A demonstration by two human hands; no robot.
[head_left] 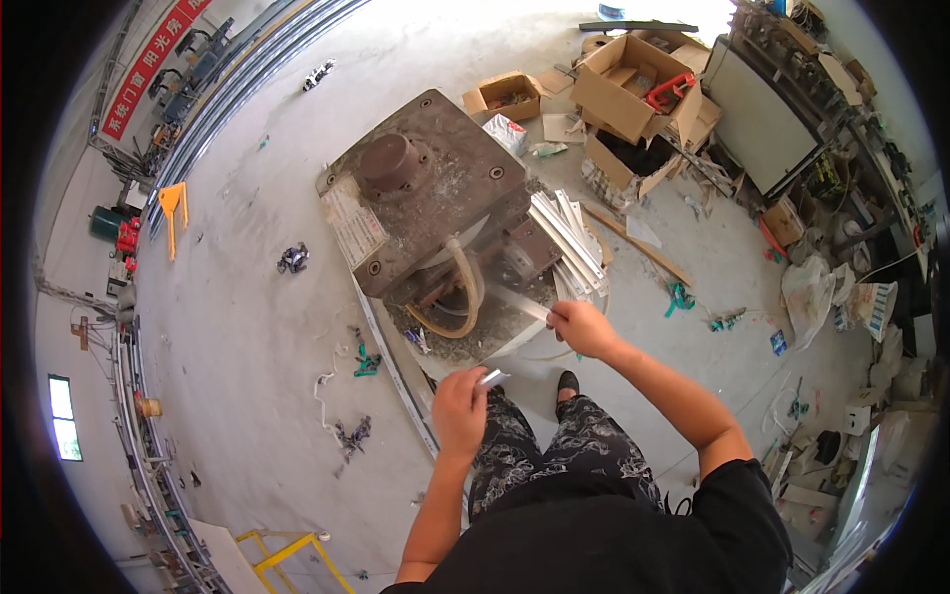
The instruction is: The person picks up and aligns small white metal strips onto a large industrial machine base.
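Observation:
My left hand (459,410) is closed around a short silver metal profile piece (493,378), whose end sticks out past the thumb. My right hand (584,328) grips the near end of a pale, flat strip (519,301). The strip is blurred, and its far end points into the space under the top block of a heavy brown machine (445,158). I cannot tell whether that end touches the machine. A yellowish hose (469,282) loops down the machine's front. On its right side lies a stack of white profile strips (569,243), just beyond my right hand.
Cardboard boxes (611,106), one with a red tool (670,91), stand at the far right. A wooden stick (638,245) lies right of the machine. Green scraps (679,298) and bundles of small parts (293,258) are scattered on the floor. A long metal rail (396,371) runs along the machine's left.

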